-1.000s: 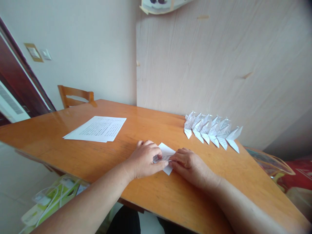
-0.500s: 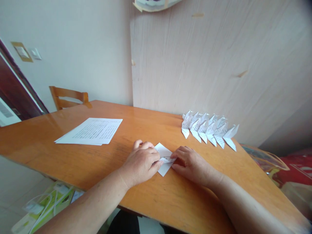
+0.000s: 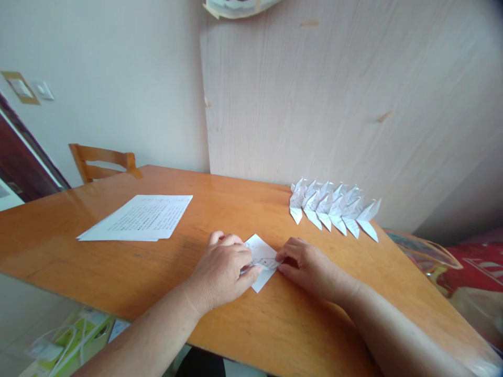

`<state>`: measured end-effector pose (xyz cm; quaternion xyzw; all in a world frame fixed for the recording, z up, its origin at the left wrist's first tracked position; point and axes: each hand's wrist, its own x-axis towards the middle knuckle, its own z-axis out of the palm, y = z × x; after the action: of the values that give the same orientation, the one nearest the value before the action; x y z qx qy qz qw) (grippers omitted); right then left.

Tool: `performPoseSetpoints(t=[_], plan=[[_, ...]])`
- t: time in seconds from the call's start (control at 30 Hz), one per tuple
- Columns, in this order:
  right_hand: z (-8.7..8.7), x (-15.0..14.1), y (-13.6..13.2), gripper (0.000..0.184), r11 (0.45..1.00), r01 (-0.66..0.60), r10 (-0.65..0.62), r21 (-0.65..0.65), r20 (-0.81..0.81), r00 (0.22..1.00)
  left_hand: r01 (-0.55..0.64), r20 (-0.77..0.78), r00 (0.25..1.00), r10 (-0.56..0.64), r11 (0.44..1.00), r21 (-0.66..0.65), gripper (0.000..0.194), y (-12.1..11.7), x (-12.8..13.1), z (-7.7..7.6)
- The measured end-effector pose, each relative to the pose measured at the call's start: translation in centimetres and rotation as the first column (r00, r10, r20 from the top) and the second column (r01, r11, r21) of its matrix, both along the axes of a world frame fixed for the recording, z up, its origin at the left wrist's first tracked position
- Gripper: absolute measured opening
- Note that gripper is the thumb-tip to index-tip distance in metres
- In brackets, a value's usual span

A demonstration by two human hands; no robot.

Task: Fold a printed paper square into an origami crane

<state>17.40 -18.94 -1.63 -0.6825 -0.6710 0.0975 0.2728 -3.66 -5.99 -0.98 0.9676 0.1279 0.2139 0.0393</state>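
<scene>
A small folded sheet of paper (image 3: 262, 251) lies on the table in a diamond shape, with printed marks along its middle fold. My left hand (image 3: 228, 267) grips its left corner, thumb on the near side and fingers curled over the far side. At the right corner, my right hand (image 3: 304, 264) pinches the paper between thumb and forefinger. Part of the paper is hidden under the left fingers. Beyond my right hand stand several folded paper pieces (image 3: 334, 207) in a row, with pointed, wing-like ends.
A stack of printed sheets (image 3: 145, 217) rests on the left of the wooden table (image 3: 236, 204). Behind it is a wooden chair (image 3: 104, 157). Under the near left edge sits a green and white thing with cables (image 3: 70, 337). Red bags (image 3: 475, 272) lie past the right edge.
The view has shifted slightly. My left hand has moved a little left, away from the right one, and more of the paper's printed middle now shows. My right hand stays at its corner.
</scene>
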Motion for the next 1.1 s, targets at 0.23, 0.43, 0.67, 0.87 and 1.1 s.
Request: performPoseSetpoints(t=[0.23, 0.43, 0.67, 0.87, 1.1], plan=[[-0.07, 0.33, -0.01, 0.016, 0.999, 0.03, -0.031, -0.021, -0.048, 0.998, -0.052, 0.016, 0.998, 0.053, 0.998, -0.027, 0.03, 0.28, 0.19, -0.51], [-0.21, 0.55, -0.03, 0.013, 0.998, 0.046, -0.05, -0.049, -0.085, 0.995, -0.07, 0.006, 0.997, 0.071, 0.995, -0.066, 0.029, 0.3, 0.22, -0.29], [0.03, 0.16, 0.1, 0.006, 0.997, 0.035, -0.039, -0.062, -0.072, 0.997, -0.046, -0.002, 0.999, 0.046, 0.995, -0.093, 0.032, 0.42, 0.1, -0.22], [-0.07, 0.18, 0.09, 0.009, 1.0, 0.004, -0.005, -0.03, -0.034, 0.999, -0.052, -0.002, 0.999, 0.052, 0.996, -0.074, 0.026, 0.32, -0.12, -0.11], [-0.08, 0.07, -0.01, 0.01, 1.0, -0.009, 0.009, -0.018, -0.017, 1.0, -0.002, -0.068, 0.998, -0.004, 0.996, -0.087, 0.015, 0.1, -0.06, -0.15]])
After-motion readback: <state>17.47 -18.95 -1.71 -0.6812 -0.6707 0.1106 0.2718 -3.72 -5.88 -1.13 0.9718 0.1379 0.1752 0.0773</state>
